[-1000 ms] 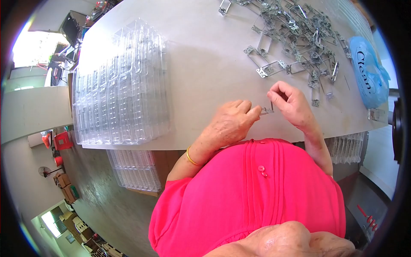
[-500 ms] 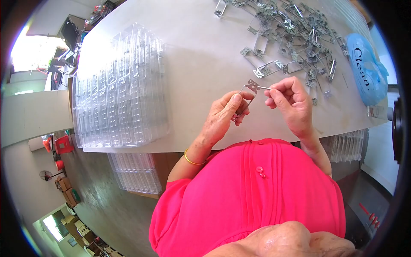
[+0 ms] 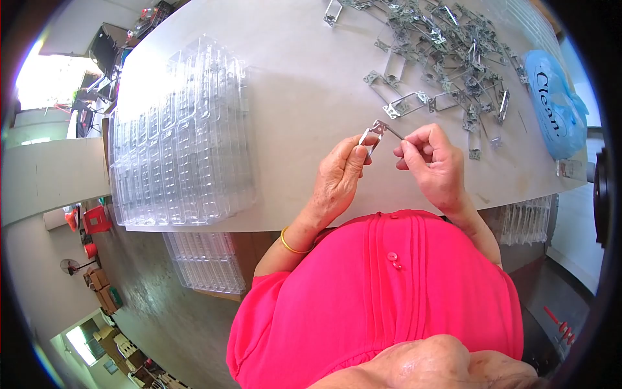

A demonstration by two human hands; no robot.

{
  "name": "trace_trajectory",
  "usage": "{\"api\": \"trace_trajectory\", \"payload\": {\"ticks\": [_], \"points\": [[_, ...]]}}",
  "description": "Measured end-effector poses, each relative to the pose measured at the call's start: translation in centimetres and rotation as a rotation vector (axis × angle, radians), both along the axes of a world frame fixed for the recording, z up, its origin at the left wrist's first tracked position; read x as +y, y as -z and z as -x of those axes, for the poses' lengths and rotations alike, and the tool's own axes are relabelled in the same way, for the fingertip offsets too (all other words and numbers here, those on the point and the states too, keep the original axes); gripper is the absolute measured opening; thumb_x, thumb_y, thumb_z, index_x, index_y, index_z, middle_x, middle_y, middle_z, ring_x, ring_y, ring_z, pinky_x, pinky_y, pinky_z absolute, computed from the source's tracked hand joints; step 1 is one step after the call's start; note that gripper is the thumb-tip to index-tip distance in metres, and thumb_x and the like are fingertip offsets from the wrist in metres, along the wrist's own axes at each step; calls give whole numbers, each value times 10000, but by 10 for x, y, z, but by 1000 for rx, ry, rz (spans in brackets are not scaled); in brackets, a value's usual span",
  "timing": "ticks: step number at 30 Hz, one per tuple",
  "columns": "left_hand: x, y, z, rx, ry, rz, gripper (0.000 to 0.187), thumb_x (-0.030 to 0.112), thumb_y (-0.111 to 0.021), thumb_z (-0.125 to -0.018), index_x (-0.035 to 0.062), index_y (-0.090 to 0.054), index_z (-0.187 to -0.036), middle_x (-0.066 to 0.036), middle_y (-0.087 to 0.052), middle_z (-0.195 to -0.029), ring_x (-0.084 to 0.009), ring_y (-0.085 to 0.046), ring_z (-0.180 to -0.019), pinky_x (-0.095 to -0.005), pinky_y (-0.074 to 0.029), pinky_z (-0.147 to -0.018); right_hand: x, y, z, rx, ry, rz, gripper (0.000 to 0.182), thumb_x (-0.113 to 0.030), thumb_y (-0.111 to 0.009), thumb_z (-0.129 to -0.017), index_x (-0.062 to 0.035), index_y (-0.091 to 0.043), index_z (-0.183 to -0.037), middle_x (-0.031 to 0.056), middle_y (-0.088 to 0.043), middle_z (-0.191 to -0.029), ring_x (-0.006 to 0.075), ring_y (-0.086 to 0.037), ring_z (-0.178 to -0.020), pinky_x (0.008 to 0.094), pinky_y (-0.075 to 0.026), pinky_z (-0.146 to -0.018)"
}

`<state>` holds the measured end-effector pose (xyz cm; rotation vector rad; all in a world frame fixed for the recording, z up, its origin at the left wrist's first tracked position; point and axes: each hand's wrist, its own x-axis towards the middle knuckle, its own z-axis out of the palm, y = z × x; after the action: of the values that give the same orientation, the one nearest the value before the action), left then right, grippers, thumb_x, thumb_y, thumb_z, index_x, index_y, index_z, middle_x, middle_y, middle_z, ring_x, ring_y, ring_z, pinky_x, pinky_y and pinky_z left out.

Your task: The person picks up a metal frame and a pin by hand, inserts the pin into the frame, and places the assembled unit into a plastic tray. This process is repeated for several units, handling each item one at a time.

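My left hand (image 3: 340,174) is closed on a metal bracket (image 3: 374,134), a thin frame with a cut-out end plate tilted up and away from me. Between the thumb and fingers of my right hand (image 3: 433,161) is a thin metal rod (image 3: 393,132), possibly a pin or tool. The rod's far tip meets the upper end of the bracket; whether it sits in a hole is too small to tell. Beyond both hands lies a loose heap of similar metal brackets (image 3: 447,58).
Stacked clear plastic trays (image 3: 184,142) stand on the white table (image 3: 291,117) at left. A blue plastic bag (image 3: 554,104) marked "Clean" lies at the right edge. More clear trays (image 3: 204,262) sit below the table's front edge.
The bracket has turned in my left hand, so its side bars now face me more. My right hand has shifted slightly down and left, tilting the rod more steeply.
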<state>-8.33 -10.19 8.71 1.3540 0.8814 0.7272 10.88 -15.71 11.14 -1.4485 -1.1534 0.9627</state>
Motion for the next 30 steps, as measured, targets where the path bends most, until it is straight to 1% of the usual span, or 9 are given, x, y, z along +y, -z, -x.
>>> {"api": "trace_trajectory", "payload": {"ticks": [3, 6, 8, 11, 17, 20, 24, 26, 30], "points": [[0, 5, 0, -19, -8, -15, 400, 325, -458, -1100, 14, -634, -1281, 6, -589, -934, -68, -515, -823, -219, -435, -674, 1, 0, 0, -25, 17, -17, 67, 13, -602, -966, -10, -544, -990, 74, -709, -832, 120, -712, -739, 253, -579, -643], [3, 8, 0, -1, 8, -140, 323, 229, -490, -1089, -6, -630, -1262, -35, -606, -938, -113, -542, -810, -251, -453, -680, 0, -7, -3, -22, -5, 69, 65, -7, -593, -979, -14, -538, -1013, 87, -714, -840, 123, -709, -724, 262, -572, -637], [7, 6, 3, 180, 42, -552, 249, 105, -517, -1054, -35, -620, -1232, -101, -612, -928, -185, -563, -788, -294, -469, -689, 3, -11, -5, 120, -49, 172, 78, -41, -576, -1004, -9, -534, -1062, 96, -719, -850, 127, -705, -723, 267, -564, -641], [1, -3, 0, 209, 132, -557, 222, 30, -531, -1015, -49, -616, -1205, -149, -594, -900, -246, -569, -771, -326, -472, -689, 6, -4, -8, 327, -95, 201, 155, -104, -567, -1031, 0, -539, -1143, 114, -722, -874, 138, -703, -724, 273, -565, -652], [3, 6, 3, 156, 142, -504, 194, 36, -556, -1004, -35, -630, -1169, -135, -568, -857, -252, -558, -731, -343, -463, -665, 11, 6, -28, 686, -313, 415, 280, -246, -513, -1072, -18, -558, -1227, 160, -722, -916, 179, -714, -716, 303, -589, -662], [2, 0, 5, 157, 204, -497, 184, 33, -560, -999, -37, -628, -1156, -125, -554, -841, -246, -541, -710, -342, -457, -653, 13, 8, -36, 789, -378, 474, 268, -269, -493, -1077, -38, -564, -1195, 160, -728, -934, 187, -722, -724, 307, -591, -653], [1, -4, 6, 180, 245, -481, 185, 31, -567, -995, -36, -628, -1156, -113, -535, -825, -241, -528, -701, -339, -452, -649, 14, 9, -39, 734, -390, 489, 227, -273, -532, -1063, -57, -591, -1095, 124, -726, -894, 158, -702, -687, 284, -571, -612], [1, -7, 6, 147, 300, -492, 186, 31, -570, -994, -32, -629, -1158, -108, -522, -817, -241, -518, -692, -338, -452, -649, 14, 15, -36, 442, -353, 377, 213, -278, -583, -1042, -75, -605, -982, 51, -674, -775, 90, -608, -589, 239, -500, -537], [0, -7, 4, 110, 296, -421, 180, 36, -570, -996, -26, -631, -1154, -104, -517, -815, -239, -520, -692, -339, -453, -651, 16, 20, -39, 362, -277, 268, 228, -284, -623, -1023, -76, -613, -930, -9, -582, -684, 43, -481, -526, 207, -409, -482]]}}
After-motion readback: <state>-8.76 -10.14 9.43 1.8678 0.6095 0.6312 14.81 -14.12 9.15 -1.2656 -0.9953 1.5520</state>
